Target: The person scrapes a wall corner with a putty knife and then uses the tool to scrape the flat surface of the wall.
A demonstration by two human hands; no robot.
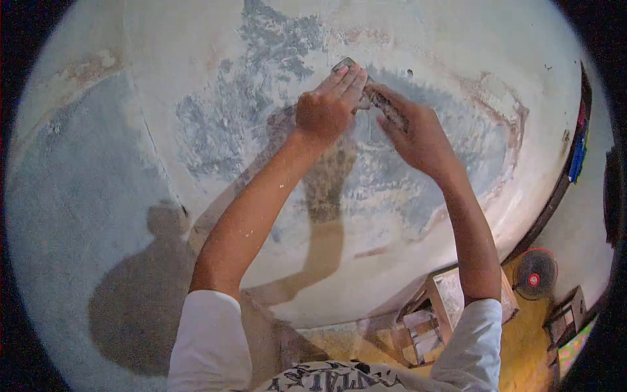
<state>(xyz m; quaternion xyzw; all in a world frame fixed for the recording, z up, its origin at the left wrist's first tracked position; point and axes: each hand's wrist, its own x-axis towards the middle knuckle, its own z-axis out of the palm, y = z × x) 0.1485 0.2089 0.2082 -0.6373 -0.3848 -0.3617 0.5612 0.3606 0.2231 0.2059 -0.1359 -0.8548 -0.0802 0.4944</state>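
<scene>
Both my hands are raised to a patchy wall (405, 196) and meet on one tool, which looks like a scraper with a worn, dirty handle (390, 110). My right hand (423, 138) is wrapped round that handle from the right. My left hand (324, 112) lies over the tool's head, its fingers held together and pressing it toward the wall. A dark corner of the head shows past the left fingertips; the edge against the wall is hidden. Grey bare patches and whitish coating surround the hands.
Shadows of my head and arms fall on the wall. At lower right stand a wooden piece of furniture (450, 294) and a fan with a red rim (535, 277). A blue item (577, 157) hangs at the far right. A wall corner or crack (153, 147) runs down on the left.
</scene>
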